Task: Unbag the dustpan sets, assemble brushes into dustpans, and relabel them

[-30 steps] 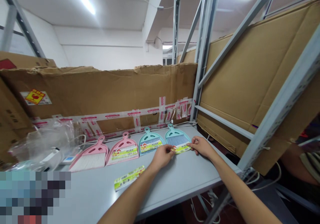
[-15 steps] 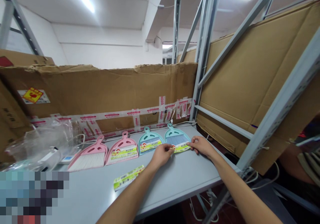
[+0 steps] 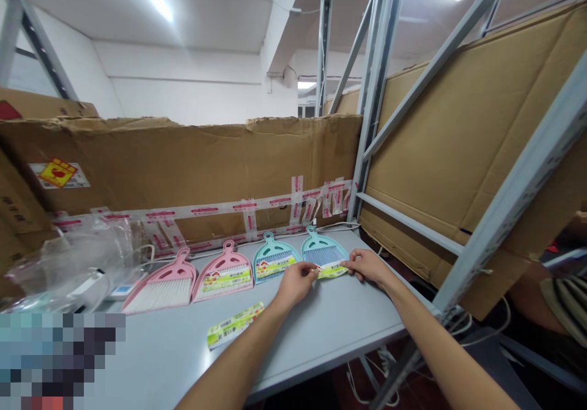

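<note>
My left hand point(image 3: 299, 280) pinches the left end of a yellow-green printed label point(image 3: 331, 270), and my right hand point(image 3: 367, 266) pinches its right end. The label lies across the front of the rightmost blue dustpan point(image 3: 324, 252), which has a brush inside. Left of it sits another blue dustpan point(image 3: 269, 245) bearing a similar label. Beyond that is a pink dustpan point(image 3: 229, 252) with a label across its white-bristled brush. The leftmost pink dustpan point(image 3: 177, 269) has a white-bristled brush and no label. More labels point(image 3: 235, 325) lie near my left forearm.
The grey table point(image 3: 321, 330) ends in a front edge below my arms. Clear plastic bags point(image 3: 92, 257) and a white device point(image 3: 123, 290) are at the left. A large cardboard sheet point(image 3: 206, 165) stands behind. A metal rack post point(image 3: 513, 196) rises at right, with a person's arm beyond.
Both hands stay on the label, and the right hand has shifted very slightly left. The view has moved a little; the dustpans are where they were.
</note>
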Demonstrator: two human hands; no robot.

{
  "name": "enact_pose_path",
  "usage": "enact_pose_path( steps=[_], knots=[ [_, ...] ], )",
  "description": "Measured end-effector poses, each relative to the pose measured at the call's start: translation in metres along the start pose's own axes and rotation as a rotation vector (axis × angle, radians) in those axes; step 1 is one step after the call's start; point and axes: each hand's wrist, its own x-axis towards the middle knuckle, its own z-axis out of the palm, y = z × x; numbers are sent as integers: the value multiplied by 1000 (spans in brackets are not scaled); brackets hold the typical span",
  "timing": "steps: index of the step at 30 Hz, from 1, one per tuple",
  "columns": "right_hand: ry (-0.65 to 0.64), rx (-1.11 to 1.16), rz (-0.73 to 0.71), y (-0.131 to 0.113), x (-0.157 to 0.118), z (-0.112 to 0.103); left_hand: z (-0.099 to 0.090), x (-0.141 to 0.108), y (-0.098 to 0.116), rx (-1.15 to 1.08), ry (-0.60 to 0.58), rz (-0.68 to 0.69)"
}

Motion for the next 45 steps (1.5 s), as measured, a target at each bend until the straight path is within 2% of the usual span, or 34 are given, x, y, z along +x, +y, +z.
enact_pose_path(
  steps=[7,10,15,19,25,35,41,45],
  knots=[
    [-25,-20,74,-1,7,-1,0,-1,1,-85,-25,-3],
    [-22,14,50,-2,6,-3,0,0,0,-132,-35,-43],
    [-33,53,36,-1,1,-5,-1,1,2,-178,12,-141],
    [-26,39,51,0,-1,-6,-2,2,4,-174,-8,-188],
    [-54,-12,46,0,-2,-6,-3,0,4,-121,-23,-158],
    [-4,21,5,6,0,-5,-5,-2,7,10,21,-51],
    [57,-9,-1,8,0,-1,-5,-5,12,77,3,-14],
    [80,-6,8,5,0,1,-3,-10,18,162,33,-22]
  ],
)
